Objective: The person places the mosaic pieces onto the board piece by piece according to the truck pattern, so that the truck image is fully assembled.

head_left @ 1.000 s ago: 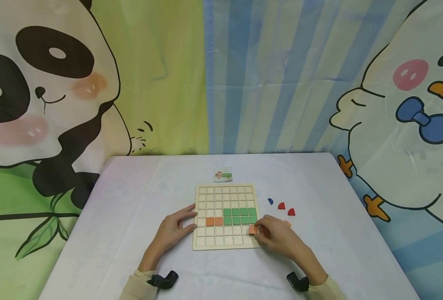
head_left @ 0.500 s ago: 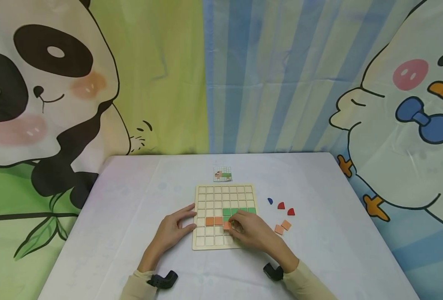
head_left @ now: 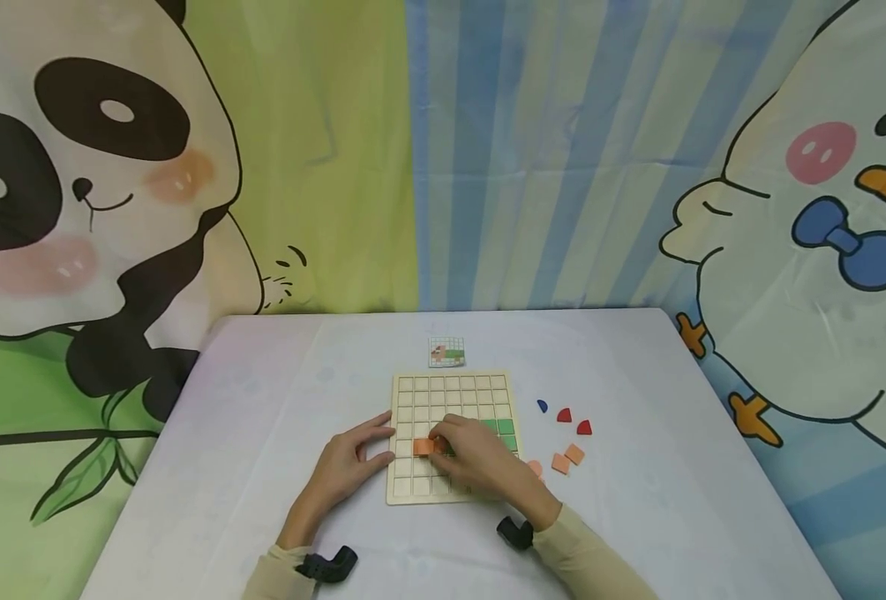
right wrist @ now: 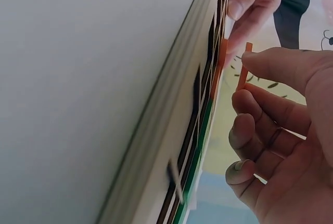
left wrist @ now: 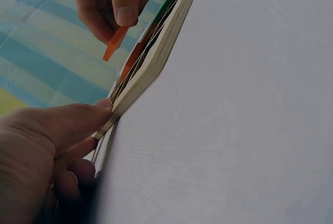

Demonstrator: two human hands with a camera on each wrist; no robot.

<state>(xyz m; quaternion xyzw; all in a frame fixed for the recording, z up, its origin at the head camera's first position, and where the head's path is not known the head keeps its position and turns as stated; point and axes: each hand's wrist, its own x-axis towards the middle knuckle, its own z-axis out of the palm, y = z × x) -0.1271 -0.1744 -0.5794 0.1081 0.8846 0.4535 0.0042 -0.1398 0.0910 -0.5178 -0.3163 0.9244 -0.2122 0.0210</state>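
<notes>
A pale wooden grid board (head_left: 450, 397) lies on the table, with green square tiles (head_left: 506, 427) on its right part. Left of them is an orange tile (head_left: 422, 447) in a cell, while others are partly hidden. My left hand (head_left: 347, 461) rests against the board's left edge, its thumb and fingertips touching the rim. Over the middle of the board, my right hand (head_left: 480, 452) pinches another orange square tile (right wrist: 244, 67) between thumb and index finger. Both wrist views show this tile held slightly above the board surface, tilted on edge.
Right of the board lie two orange squares (head_left: 560, 463), a rounded orange piece (head_left: 535, 468), two red pieces (head_left: 564, 415) and a blue half-round piece (head_left: 543, 406). A small picture card (head_left: 446, 352) lies behind the board. A printed curtain (head_left: 518, 167) hangs behind the table.
My right hand has moved left across the board from its right edge, carrying the orange tile toward the other orange tiles. My left hand has stayed at the left edge.
</notes>
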